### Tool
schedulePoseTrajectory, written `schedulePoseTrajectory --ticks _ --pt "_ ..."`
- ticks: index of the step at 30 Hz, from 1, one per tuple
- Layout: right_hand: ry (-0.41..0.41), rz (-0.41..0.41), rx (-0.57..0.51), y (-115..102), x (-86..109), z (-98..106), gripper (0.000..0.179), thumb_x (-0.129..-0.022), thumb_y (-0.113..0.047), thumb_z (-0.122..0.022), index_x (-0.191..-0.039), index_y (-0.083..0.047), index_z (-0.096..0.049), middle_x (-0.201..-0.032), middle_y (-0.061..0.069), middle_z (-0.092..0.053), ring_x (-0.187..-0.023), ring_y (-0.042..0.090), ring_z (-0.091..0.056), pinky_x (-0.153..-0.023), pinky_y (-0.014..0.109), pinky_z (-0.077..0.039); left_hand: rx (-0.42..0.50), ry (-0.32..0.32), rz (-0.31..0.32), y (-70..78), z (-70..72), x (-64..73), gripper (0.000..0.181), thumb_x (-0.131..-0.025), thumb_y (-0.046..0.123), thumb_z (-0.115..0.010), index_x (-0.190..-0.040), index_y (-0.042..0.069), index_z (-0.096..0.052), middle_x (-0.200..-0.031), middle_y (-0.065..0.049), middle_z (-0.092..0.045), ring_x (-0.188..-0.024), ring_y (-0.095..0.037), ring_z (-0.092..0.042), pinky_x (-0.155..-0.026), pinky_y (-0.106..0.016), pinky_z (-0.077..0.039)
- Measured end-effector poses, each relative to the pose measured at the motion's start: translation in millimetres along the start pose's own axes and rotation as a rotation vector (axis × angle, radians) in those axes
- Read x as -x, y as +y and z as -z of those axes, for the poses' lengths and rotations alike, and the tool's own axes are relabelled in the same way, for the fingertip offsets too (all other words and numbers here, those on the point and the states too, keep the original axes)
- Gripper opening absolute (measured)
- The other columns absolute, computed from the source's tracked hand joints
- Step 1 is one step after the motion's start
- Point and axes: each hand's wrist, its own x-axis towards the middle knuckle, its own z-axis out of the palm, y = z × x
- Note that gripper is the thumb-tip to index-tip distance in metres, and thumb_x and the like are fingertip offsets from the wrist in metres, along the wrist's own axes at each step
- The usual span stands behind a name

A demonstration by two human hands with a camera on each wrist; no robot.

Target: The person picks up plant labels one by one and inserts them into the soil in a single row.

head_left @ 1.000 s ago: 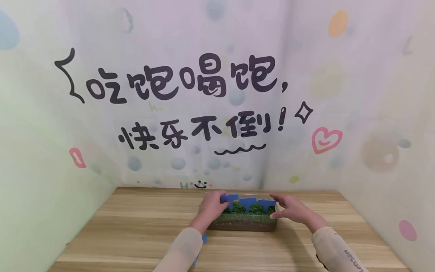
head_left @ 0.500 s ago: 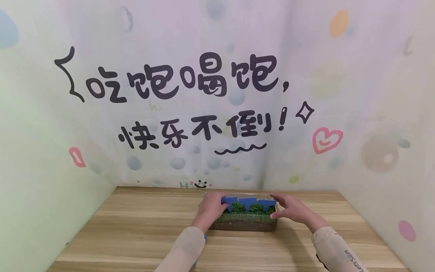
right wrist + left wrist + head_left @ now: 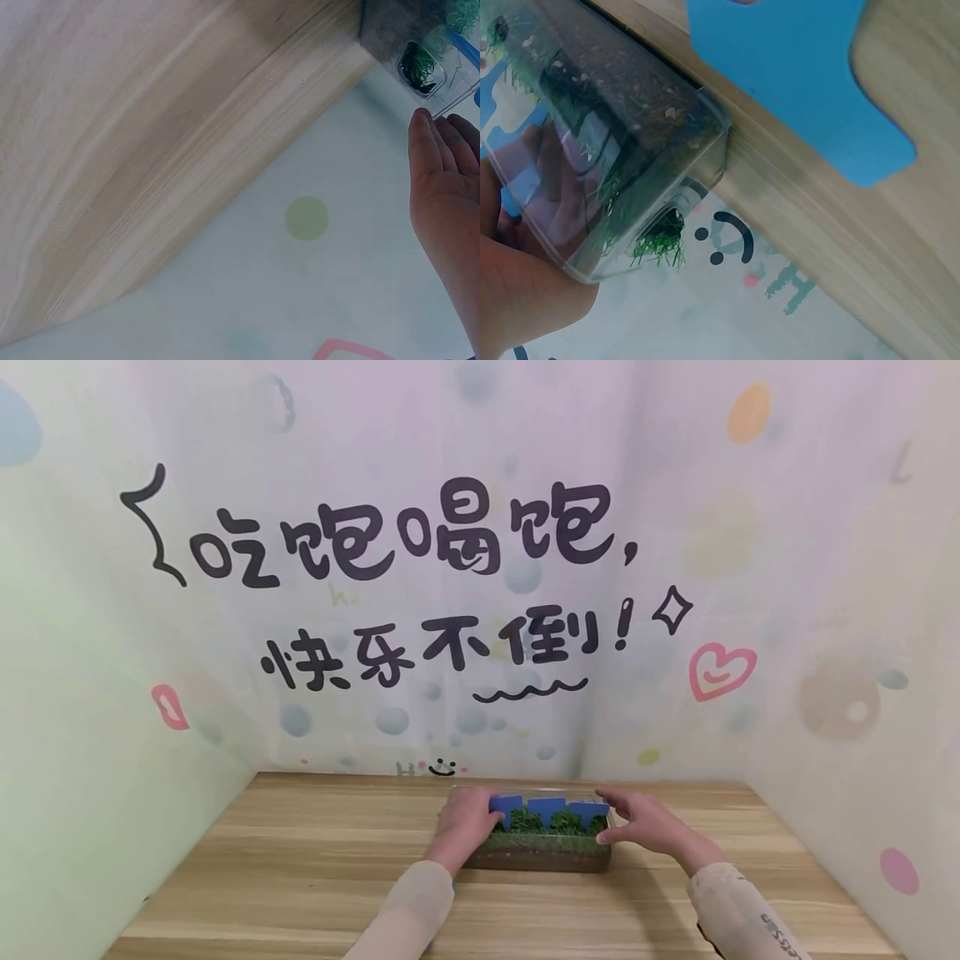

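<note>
A clear plastic box (image 3: 536,858) with brown soil and green grass stands near the table's back edge. Two blue T-shaped plant labels, the middle one (image 3: 547,812) and the right one (image 3: 588,814), stand upright in the grass. My left hand (image 3: 463,820) reaches over the box's left end and pinches a third blue label (image 3: 507,810), thumb in front; the other fingers are mostly hidden. At the right end my right hand (image 3: 647,823) holds the box, thumb at the front corner and forefinger at the back; the fingertips (image 3: 422,120) meet the rim in the right wrist view.
Another blue label (image 3: 787,75) lies on the wooden table (image 3: 315,860) under my left forearm, mostly covered by the sleeve in the head view. A printed cloth wall (image 3: 450,568) rises directly behind the table, with pale walls at both sides.
My left hand has moved slightly down with its blue label, which now stands lower and more level with the other two. The right hand and the box have stayed put.
</note>
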Motion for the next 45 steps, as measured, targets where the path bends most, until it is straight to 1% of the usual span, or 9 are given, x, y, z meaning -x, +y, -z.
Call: schedulePoseTrajectory --ticks 4,9,13,20,28,33,38,42,45 --pt "-0.001 -0.002 -0.006 0.4 -1.0 -0.6 0.081 -0.085 -0.028 -0.08 -0.146 0.009 -0.041 -0.148 0.035 -0.043 -0.132 0.053 -0.047 -0.106 0.057 -0.044 0.033 0.022 -0.039 -2.6 9.1 2.8 0.023 -0.088 0.027 -0.077 -0.109 0.019 -0.071 -0.105 -0.004 -0.074 -0.088 -0.024 -0.069 -0.064 -0.038 -0.053" --pt "-0.002 -0.004 -0.006 0.9 -0.8 -0.9 0.081 -0.085 -0.027 -0.08 -0.146 0.009 -0.041 -0.147 0.035 -0.043 -0.132 0.053 -0.047 -0.106 0.058 -0.044 0.098 0.052 -0.074 -3.3 35.5 17.3 0.024 -0.09 0.025 -0.075 -0.113 0.019 -0.067 -0.114 0.0 -0.072 -0.103 -0.021 -0.069 -0.077 -0.04 -0.056" --pt "0.002 -0.001 0.0 1.3 -0.1 -0.9 0.081 -0.085 -0.028 -0.08 -0.146 0.009 -0.042 -0.147 0.035 -0.043 -0.131 0.053 -0.048 -0.105 0.058 -0.045 0.088 0.075 -0.086 -6.9 54.8 30.7 0.023 -0.091 0.025 -0.073 -0.113 0.018 -0.067 -0.108 0.002 -0.072 -0.099 -0.018 -0.069 -0.077 -0.038 -0.057" --pt "0.011 -0.015 0.009 0.5 1.3 0.9 0.081 -0.084 -0.028 -0.081 -0.146 0.008 -0.043 -0.147 0.035 -0.044 -0.13 0.054 -0.049 -0.105 0.058 -0.045 0.04 -0.048 -0.102 -19.3 73.0 63.5 0.01 -0.088 0.021 -0.075 -0.091 0.013 -0.071 -0.081 0.005 -0.068 -0.071 -0.008 -0.06 -0.065 -0.026 -0.052" --pt "0.004 -0.001 0.003 1.1 0.8 -0.9 0.081 -0.085 -0.029 -0.08 -0.146 0.009 -0.042 -0.146 0.035 -0.044 -0.13 0.053 -0.049 -0.105 0.058 -0.045 -0.016 -0.244 -0.049 -43.2 66.1 84.9 0.022 -0.085 0.02 -0.079 -0.069 0.011 -0.066 -0.065 0.005 -0.06 -0.059 -0.01 -0.051 -0.054 -0.025 -0.04" --pt "0.004 -0.006 0.004 0.6 0.7 -0.7 0.082 -0.084 -0.03 -0.08 -0.146 0.009 -0.042 -0.146 0.035 -0.044 -0.13 0.054 -0.049 -0.105 0.058 -0.045 -0.157 -0.213 0.028 -49.3 52.2 88.1 0.034 -0.075 0.027 -0.086 -0.065 0.012 -0.058 -0.064 0.002 -0.056 -0.057 -0.012 -0.048 -0.052 -0.026 -0.04" --pt "0.003 -0.012 0.003 -0.2 1.1 0.0 0.082 -0.084 -0.03 -0.08 -0.146 0.008 -0.042 -0.147 0.035 -0.044 -0.13 0.054 -0.049 -0.105 0.058 -0.045 -0.289 -0.178 0.068 -49.8 38.8 86.7 0.038 -0.068 0.028 -0.091 -0.079 0.004 -0.064 -0.084 -0.008 -0.061 -0.069 -0.022 -0.057 -0.061 -0.037 -0.054" --pt "0.004 -0.006 0.004 -0.5 1.2 -0.1 0.082 -0.084 -0.029 -0.08 -0.145 0.009 -0.042 -0.146 0.035 -0.044 -0.13 0.053 -0.049 -0.105 0.058 -0.045 -0.335 -0.155 0.07 -50.3 31.5 83.7 0.042 -0.065 0.021 -0.091 -0.094 0.0 -0.07 -0.095 -0.013 -0.061 -0.075 -0.025 -0.059 -0.064 -0.042 -0.057" --pt "0.002 -0.001 0.003 -0.5 1.1 -0.2 0.081 -0.084 -0.029 -0.08 -0.145 0.01 -0.042 -0.146 0.036 -0.044 -0.13 0.054 -0.049 -0.105 0.058 -0.045 -0.331 -0.146 0.077 -51.8 28.8 82.2 0.04 -0.065 0.019 -0.09 -0.093 -0.002 -0.07 -0.093 -0.013 -0.061 -0.074 -0.024 -0.058 -0.063 -0.04 -0.056"
